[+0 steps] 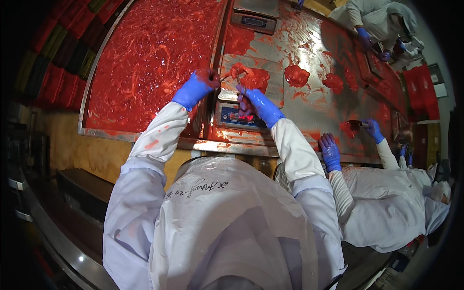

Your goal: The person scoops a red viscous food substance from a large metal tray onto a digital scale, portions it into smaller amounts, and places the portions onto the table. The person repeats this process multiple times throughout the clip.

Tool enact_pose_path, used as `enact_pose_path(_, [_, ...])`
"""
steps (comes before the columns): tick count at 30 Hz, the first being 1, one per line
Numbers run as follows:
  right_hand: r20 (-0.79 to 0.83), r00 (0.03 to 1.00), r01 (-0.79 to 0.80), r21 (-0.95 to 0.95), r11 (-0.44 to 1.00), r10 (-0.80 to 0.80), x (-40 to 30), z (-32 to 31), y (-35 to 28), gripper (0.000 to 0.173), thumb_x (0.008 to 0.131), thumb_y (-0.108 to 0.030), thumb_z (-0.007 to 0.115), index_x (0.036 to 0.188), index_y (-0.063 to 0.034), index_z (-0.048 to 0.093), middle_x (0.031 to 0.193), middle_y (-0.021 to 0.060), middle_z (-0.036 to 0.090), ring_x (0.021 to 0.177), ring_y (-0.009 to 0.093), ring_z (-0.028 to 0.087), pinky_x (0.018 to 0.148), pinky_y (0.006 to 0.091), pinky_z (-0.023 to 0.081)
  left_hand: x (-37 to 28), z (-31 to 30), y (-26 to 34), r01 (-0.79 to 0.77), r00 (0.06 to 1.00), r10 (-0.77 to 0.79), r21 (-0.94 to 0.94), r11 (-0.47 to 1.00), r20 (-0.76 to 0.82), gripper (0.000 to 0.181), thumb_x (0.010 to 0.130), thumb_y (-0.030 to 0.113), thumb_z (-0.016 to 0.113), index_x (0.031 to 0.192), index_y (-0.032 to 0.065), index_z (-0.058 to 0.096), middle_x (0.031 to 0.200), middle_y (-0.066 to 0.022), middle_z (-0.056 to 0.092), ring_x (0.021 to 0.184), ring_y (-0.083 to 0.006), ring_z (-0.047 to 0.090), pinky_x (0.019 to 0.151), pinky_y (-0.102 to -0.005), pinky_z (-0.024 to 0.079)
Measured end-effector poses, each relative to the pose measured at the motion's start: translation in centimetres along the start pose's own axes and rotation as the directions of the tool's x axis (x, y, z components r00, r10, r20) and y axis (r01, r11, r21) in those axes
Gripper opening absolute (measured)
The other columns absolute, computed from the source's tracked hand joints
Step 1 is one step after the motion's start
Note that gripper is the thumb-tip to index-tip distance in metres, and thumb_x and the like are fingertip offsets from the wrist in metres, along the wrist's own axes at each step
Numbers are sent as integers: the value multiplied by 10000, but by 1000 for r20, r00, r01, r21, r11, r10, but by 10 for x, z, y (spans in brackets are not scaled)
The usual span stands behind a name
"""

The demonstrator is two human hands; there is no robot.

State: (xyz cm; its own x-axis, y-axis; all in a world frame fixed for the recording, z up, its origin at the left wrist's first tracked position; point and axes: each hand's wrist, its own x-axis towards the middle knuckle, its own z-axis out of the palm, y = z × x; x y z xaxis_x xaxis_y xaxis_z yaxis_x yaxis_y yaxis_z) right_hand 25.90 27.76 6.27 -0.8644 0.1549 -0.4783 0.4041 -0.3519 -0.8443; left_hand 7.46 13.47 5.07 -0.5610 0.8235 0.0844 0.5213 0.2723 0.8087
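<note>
My left hand (197,88), in a blue glove, pinches the end of a red, wet strip of what looks like meat (237,69) at the left edge of a digital scale's plate. In my gloved right hand (259,105) is a pair of metal scissors (238,80), its blades pointing away from me at the strip. Whether the blades have closed on it is too small to tell. Beneath both lies a red meat heap (256,80) on the steel weighing plate (277,72). My right hand partly covers the scale's lit display (235,116).
A large metal tray (82,119) full of red, wet meat lies to the left. Small heaps (297,75) sit on the steel table (308,108). A second scale (255,21) stands farther back. Co-workers' gloved hands (330,152) work at right; stacked crates (61,87) stand far left.
</note>
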Motion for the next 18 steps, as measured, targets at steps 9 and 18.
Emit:
enact_pose_path(9, [6,996,-92,93,991,92,12,16,-19,440,821,-487,627,756,-58,556,590,77,589,508,199,604,480,275,489,5,1,4,-33,997,34,-24,999,64,183,755,166,605,824,-1,634,755,-210,627,757,-318,641,675,-373,481])
enact_pose_path(18, [-58,996,-51,156,986,61,12,14,-16,386,857,-460,591,799,-80,552,683,78,626,592,212,637,564,297,538,33,0,-1,48,996,-44,-51,998,80,280,773,239,601,909,-1,655,831,-201,652,822,-332,644,714,-373,496])
